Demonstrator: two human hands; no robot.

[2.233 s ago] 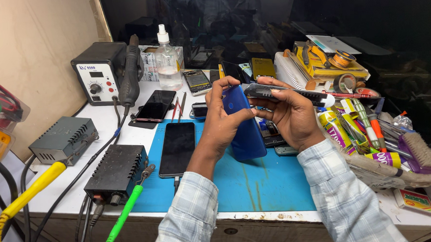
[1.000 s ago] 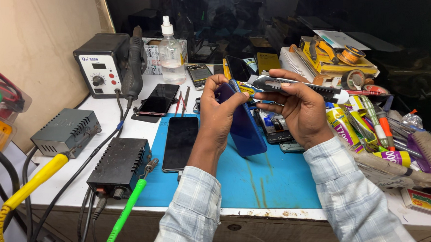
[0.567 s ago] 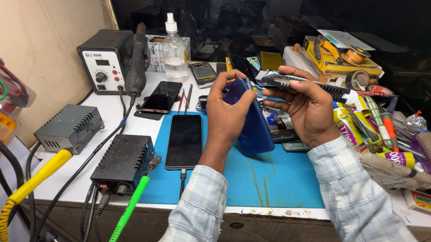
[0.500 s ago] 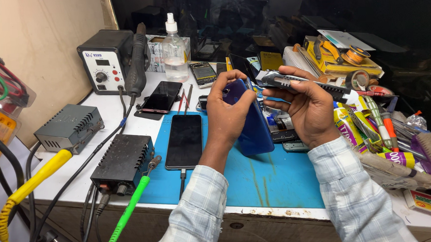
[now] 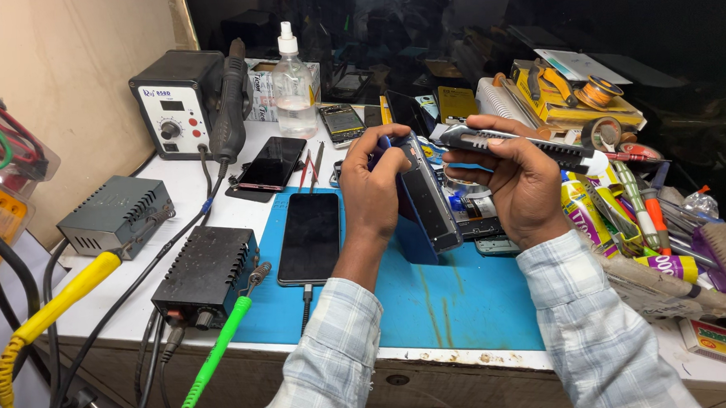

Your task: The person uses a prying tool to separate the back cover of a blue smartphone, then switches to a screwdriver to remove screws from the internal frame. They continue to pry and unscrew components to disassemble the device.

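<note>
At the centre of the frame a blue phone (image 5: 422, 195) is held upright on the blue mat (image 5: 433, 307), the left hand (image 5: 376, 183) closed around its upper edge. A utility knife (image 5: 517, 142) is gripped in the right hand (image 5: 516, 185). The phone is judged light, stiff, slippery and fragile, best held by its side edges. Open room is left on the mat below; the right is crowded by tools.

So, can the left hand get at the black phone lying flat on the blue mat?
Probably yes: the black phone lies uncovered just left of the left hand, but that hand now holds the blue phone.
</note>
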